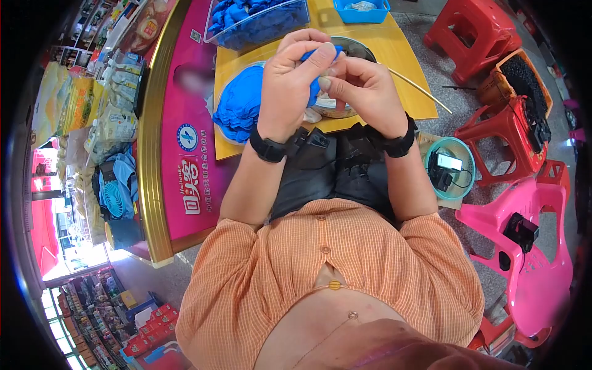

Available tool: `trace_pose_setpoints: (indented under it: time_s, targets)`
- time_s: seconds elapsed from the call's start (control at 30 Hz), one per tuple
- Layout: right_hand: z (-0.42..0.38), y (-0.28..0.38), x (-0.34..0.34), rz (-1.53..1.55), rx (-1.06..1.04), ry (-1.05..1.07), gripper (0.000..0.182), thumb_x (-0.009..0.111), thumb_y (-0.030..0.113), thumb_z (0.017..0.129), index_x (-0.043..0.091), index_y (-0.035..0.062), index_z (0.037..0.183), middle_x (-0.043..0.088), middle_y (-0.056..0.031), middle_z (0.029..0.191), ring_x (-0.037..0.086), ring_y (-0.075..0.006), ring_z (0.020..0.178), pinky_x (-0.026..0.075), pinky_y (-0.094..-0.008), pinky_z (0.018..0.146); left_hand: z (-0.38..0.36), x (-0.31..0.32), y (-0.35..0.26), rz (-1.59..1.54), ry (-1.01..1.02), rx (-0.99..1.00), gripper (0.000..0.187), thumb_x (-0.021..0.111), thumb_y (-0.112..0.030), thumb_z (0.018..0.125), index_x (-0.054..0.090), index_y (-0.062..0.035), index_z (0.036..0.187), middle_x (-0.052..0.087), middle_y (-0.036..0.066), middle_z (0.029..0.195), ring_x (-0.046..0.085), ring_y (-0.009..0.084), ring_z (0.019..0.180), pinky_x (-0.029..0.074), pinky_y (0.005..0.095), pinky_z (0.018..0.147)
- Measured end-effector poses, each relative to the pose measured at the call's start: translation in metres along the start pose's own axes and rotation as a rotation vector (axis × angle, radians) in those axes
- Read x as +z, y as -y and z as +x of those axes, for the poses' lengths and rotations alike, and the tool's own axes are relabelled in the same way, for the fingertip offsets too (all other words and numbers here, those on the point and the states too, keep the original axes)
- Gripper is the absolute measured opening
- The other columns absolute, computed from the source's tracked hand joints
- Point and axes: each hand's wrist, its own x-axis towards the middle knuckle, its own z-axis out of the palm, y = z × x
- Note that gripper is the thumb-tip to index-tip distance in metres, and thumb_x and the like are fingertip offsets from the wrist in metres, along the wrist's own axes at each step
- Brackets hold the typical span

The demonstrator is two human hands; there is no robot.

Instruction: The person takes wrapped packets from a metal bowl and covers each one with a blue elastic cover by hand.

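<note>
Both hands are raised close together over the yellow board [404, 52]. Fingers of my left hand [290, 83] are closed on a small crumpled piece of blue cloth-like material [315, 92]. My right hand [364, 92] pinches the same piece from the other side, thumb and fingertips together. Behind the hands is a round metal bowl [361, 48], partly covered by them; its contents are mostly hidden. Left of my left hand lies a pile of similar blue pieces [240, 102] on a pale round dish.
A clear bin [259, 31] of blue pieces and a small blue basket [362, 12] stand at the back. A thin stick [419, 89] juts past the board's right edge. Red stools [472, 37], a pink chair [536, 265] and a turquoise basket [453, 166] are at right.
</note>
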Motion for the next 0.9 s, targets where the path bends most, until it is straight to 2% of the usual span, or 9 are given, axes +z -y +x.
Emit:
trace_pose_setpoints:
  time_s: [0.07,0.13,0.27,0.33,0.43,0.53,0.67,0.77,0.9]
  targets:
    - [-0.001,-0.001,-0.001,-0.038,0.032,0.052,0.010,0.070,0.009,0.087,0.066,0.0005,0.084,0.059,0.0030,0.067,0.050,-0.0023,0.056,0.038,-0.0190,0.048,0.002,-0.001,0.000,0.073,0.045,0.023,0.014,0.067,-0.012,0.088,0.071,0.0008,0.091,0.060,0.006,0.108,0.057,0.0126,0.097,0.045,0.0251,0.082]
    - [-0.001,-0.007,0.006,0.015,-0.039,-0.117,0.013,0.070,0.010,0.088,0.063,0.0014,0.081,0.059,0.0028,0.068,0.048,-0.0021,0.054,0.037,-0.0182,0.048,0.002,0.001,0.001,0.250,0.126,0.108,0.016,0.061,-0.010,0.093,0.068,0.0037,0.097,0.060,0.006,0.116,0.057,0.0127,0.102,0.044,0.0244,0.088]
    - [0.002,-0.016,0.010,0.118,-0.114,-0.200,0.014,0.069,0.013,0.089,0.061,0.0024,0.084,0.059,0.0020,0.069,0.048,-0.0026,0.053,0.038,-0.0179,0.046,0.001,0.007,-0.001,0.162,0.173,0.030,0.021,0.059,-0.012,0.095,0.066,0.0023,0.108,0.059,0.005,0.119,0.055,0.0113,0.104,0.043,0.0237,0.089]
    - [0.004,-0.011,0.010,0.226,-0.102,-0.245,0.014,0.066,0.014,0.091,0.058,0.0028,0.093,0.059,0.0004,0.069,0.050,-0.0040,0.051,0.039,-0.0184,0.043,-0.005,0.017,-0.008,-0.015,0.086,-0.092,0.030,0.062,-0.017,0.094,0.060,0.0010,0.118,0.060,0.007,0.111,0.058,0.0119,0.098,0.047,0.0235,0.083]
    - [0.005,-0.009,0.004,0.236,-0.125,-0.303,0.017,0.064,0.015,0.093,0.056,0.0030,0.102,0.061,-0.0022,0.070,0.051,-0.0058,0.049,0.039,-0.0195,0.041,-0.016,0.019,0.009,0.153,0.012,0.066,0.037,0.059,-0.018,0.096,0.053,-0.0002,0.128,0.059,0.008,0.113,0.058,0.0123,0.099,0.048,0.0248,0.085]
    - [0.006,-0.010,0.003,0.228,-0.150,-0.352,0.019,0.062,0.014,0.094,0.054,0.0027,0.106,0.062,-0.0041,0.071,0.052,-0.0063,0.048,0.039,-0.0200,0.040,-0.020,0.012,0.012,0.110,-0.010,0.025,0.036,0.060,-0.018,0.096,0.054,-0.0009,0.127,0.059,0.008,0.114,0.059,0.0133,0.099,0.049,0.0269,0.087]
    - [0.006,-0.008,0.002,0.164,-0.224,-0.337,0.021,0.060,0.013,0.094,0.053,0.0021,0.111,0.062,-0.0052,0.072,0.053,-0.0071,0.048,0.041,-0.0210,0.040,-0.019,0.007,0.006,0.141,0.017,-0.041,0.040,0.063,-0.019,0.094,0.053,-0.0009,0.128,0.060,0.009,0.115,0.059,0.0136,0.100,0.049,0.0267,0.087]
    - [0.004,0.000,-0.007,0.174,-0.155,-0.238,0.024,0.059,0.014,0.094,0.053,0.0013,0.113,0.063,-0.0057,0.072,0.054,-0.0085,0.048,0.043,-0.0217,0.041,-0.020,0.009,0.005,0.281,0.024,0.038,0.039,0.064,-0.019,0.093,0.055,0.0000,0.126,0.062,0.010,0.112,0.059,0.0129,0.101,0.049,0.0260,0.086]
    - [0.005,0.002,-0.017,0.409,0.006,-0.063,0.019,0.061,0.016,0.092,0.056,0.0020,0.104,0.061,-0.0055,0.069,0.055,-0.0099,0.048,0.045,-0.0224,0.042,-0.015,0.000,0.005,0.315,0.049,0.011,0.035,0.062,-0.018,0.092,0.057,0.0011,0.121,0.063,0.009,0.103,0.061,0.0127,0.090,0.050,0.0242,0.077]
